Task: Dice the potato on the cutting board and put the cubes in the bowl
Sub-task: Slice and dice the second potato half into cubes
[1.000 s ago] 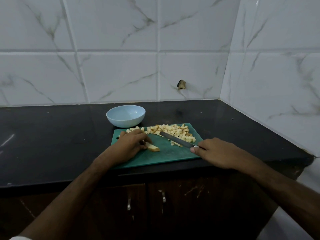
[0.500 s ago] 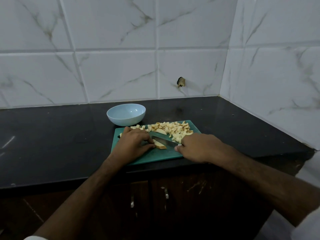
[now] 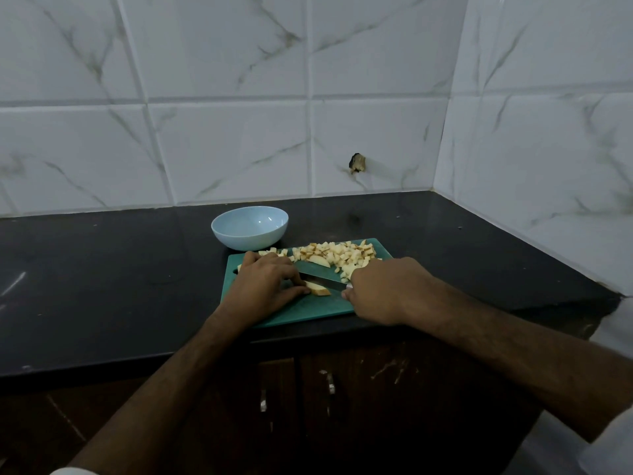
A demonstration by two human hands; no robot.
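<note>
A green cutting board (image 3: 310,308) lies at the front edge of the black counter. A pile of potato cubes (image 3: 337,255) covers its far side. My left hand (image 3: 265,287) holds down a potato strip (image 3: 318,289) with curled fingers. My right hand (image 3: 383,289) grips the handle of a knife (image 3: 322,280), whose blade lies across the strip next to my left fingertips. A light blue bowl (image 3: 249,228) stands just behind the board's left corner, with nothing visible inside it.
The black counter (image 3: 102,279) runs left from the board and ends at white tiled walls behind and on the right. A chipped hole (image 3: 357,163) marks the back wall. Dark cabinet doors with metal handles (image 3: 330,383) sit below the counter.
My right hand has moved left with the knife, bringing the blade from beside the cube pile onto the strip. My left hand keeps its hold on the strip.
</note>
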